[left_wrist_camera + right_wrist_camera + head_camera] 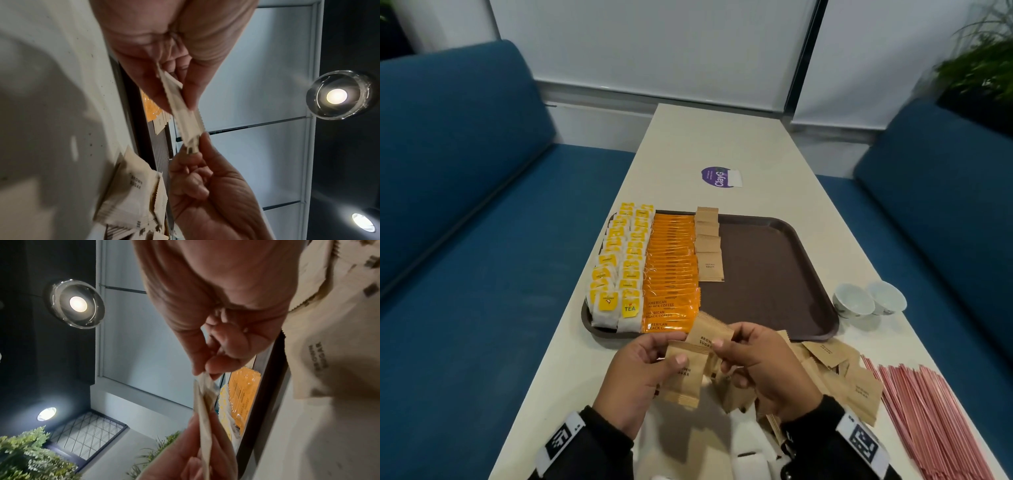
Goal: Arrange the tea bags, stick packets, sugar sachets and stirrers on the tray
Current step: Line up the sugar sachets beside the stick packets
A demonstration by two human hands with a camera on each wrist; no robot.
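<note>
Both hands hover just in front of the brown tray (774, 274). My left hand (664, 356) grips a small stack of brown sugar sachets (683, 380), thumb on top. My right hand (729, 346) pinches the upper sachet (709, 334) at its edge. In the wrist views the sachets (183, 116) (203, 402) show edge-on between the two hands. On the tray lie two columns of yellow tea bags (619, 260), a column of orange stick packets (671, 270) and a short column of sugar sachets (709, 250). Loose sachets (839, 370) and pink stirrers (928, 411) lie on the table to the right.
Two small white cups (868, 301) stand right of the tray. A purple round sticker (719, 177) sits on the cream table (722, 137) beyond it. Blue sofas (465, 171) flank the table. The tray's right half is bare.
</note>
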